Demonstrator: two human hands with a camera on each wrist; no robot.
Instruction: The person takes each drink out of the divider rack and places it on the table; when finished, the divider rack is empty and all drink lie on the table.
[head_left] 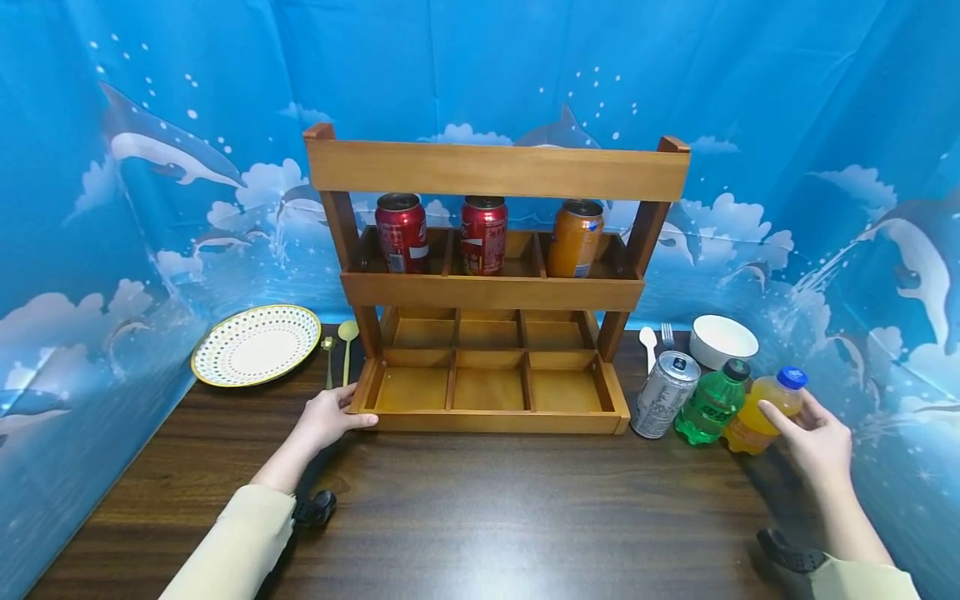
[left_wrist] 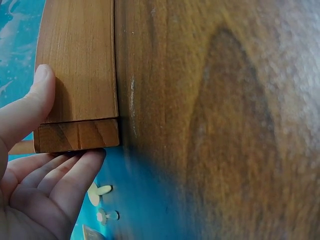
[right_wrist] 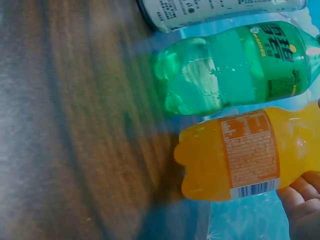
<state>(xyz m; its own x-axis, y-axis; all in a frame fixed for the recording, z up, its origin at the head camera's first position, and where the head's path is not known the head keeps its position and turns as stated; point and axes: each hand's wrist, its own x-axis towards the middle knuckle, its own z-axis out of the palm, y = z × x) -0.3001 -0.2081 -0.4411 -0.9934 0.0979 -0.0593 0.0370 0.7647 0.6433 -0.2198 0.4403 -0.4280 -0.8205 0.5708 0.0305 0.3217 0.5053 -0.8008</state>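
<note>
In the head view my left hand [head_left: 330,419] grips the front left corner of a wooden tiered rack [head_left: 487,422]. The left wrist view shows the thumb over the front board [left_wrist: 80,65] and the fingertips against the side. On the right, my right hand [head_left: 817,437] holds a bottle of orange soda [head_left: 756,417] with a blue cap, thumb in front and fingers behind. Next to that bottle stand a green soda bottle [head_left: 708,408] and a silver can [head_left: 663,396]. Two red cans [head_left: 401,233] and an orange can [head_left: 576,240] stand in the rack's upper tier.
A patterned plate [head_left: 255,346] lies at the left, with a yellowish spoon [head_left: 347,333] and a smaller utensil [head_left: 328,354] beside the rack. Behind the drinks are a white bowl [head_left: 723,340], a white spoon [head_left: 648,342] and a fork [head_left: 667,335]. A blue dolphin curtain [head_left: 480,67] encloses the table.
</note>
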